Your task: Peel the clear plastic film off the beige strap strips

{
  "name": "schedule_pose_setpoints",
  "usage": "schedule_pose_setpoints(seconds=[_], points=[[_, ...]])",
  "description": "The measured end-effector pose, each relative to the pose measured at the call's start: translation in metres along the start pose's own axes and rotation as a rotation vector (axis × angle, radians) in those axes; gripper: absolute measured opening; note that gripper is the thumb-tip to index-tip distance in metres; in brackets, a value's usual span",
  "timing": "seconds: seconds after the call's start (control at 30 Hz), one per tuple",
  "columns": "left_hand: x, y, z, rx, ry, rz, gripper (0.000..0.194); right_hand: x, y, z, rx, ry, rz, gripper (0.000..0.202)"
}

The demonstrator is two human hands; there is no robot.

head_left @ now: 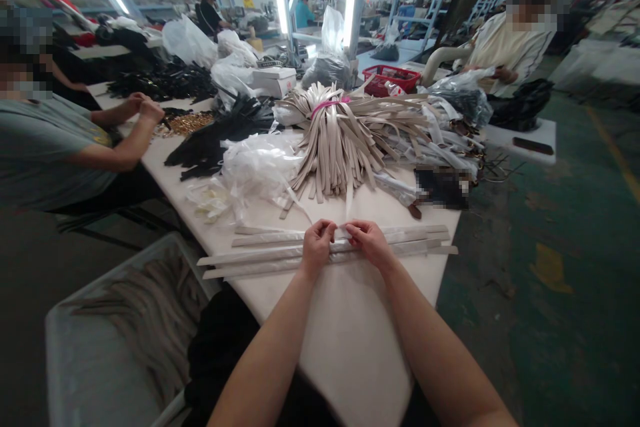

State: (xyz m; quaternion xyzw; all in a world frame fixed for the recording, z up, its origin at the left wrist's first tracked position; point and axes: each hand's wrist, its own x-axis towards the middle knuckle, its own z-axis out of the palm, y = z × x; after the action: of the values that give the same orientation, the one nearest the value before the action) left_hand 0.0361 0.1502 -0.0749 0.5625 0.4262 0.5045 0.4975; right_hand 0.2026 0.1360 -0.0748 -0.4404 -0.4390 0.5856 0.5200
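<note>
Several long pale grey strips (270, 257) lie side by side across the white table (350, 340). Over their middle, my left hand (318, 244) is closed, with thumb and forefinger pinched together. Just to its right my right hand (369, 241) is also closed in a pinch. What sits between the fingertips is too small to make out; a thin whitish piece seems to run between them. Beyond the hands, a large bundle of beige strips (336, 147) is tied with a pink band (330, 104). Clear plastic wrap (263, 163) lies left of the bundle.
Black strips (210, 137) and a red basket (392, 79) are farther back. A plastic bin (120, 340) of brownish strips stands at lower left. One person (55, 147) works at the left edge; another (515, 47) is at the back right. A black item (443, 188) lies right of the bundle.
</note>
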Motion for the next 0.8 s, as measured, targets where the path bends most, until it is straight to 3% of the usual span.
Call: schedule_pose_setpoints(seconds=[0.8], points=[[-0.0013, 0.0054, 0.0031, 0.069, 0.033, -0.005, 0.028, -0.0019, -0.0021, -0.0005, -0.011, -0.002, -0.006, 0.028]])
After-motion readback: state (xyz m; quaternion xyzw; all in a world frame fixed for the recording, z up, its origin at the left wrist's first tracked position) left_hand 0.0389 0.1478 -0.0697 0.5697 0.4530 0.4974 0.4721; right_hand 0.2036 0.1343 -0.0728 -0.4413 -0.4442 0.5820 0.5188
